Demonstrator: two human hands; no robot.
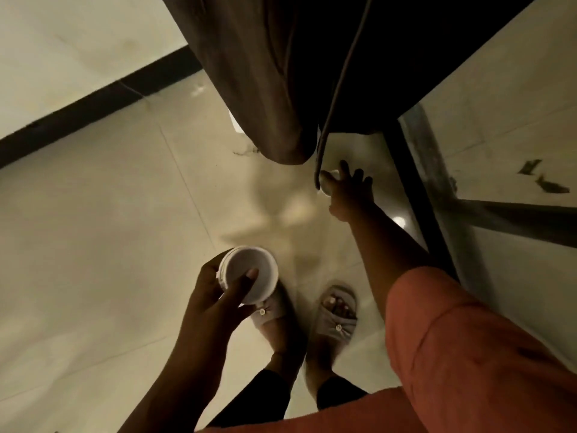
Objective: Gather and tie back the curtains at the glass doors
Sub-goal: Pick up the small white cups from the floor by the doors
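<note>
Two grey slippers (315,314) with small buttons stand side by side on a pale tiled floor (93,245), toes pointing up the frame. Well to the upper left of the slippers, a black skirting strip (93,101) runs diagonally along the foot of a cream wall (78,42). To the slippers' upper right, dark scraps (543,179) lie beyond a dark metal frame (415,189).

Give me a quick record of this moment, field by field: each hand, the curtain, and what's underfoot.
left hand: holds a white cup, thumb over its rim
right hand: stretched down by the curtain's edge, fingers spread; grip unclear
curtain: dark brown, hanging loose, not tied
glass door: right of the curtain, dark frame
floor: pale tiles
feet: grey slippers
</note>
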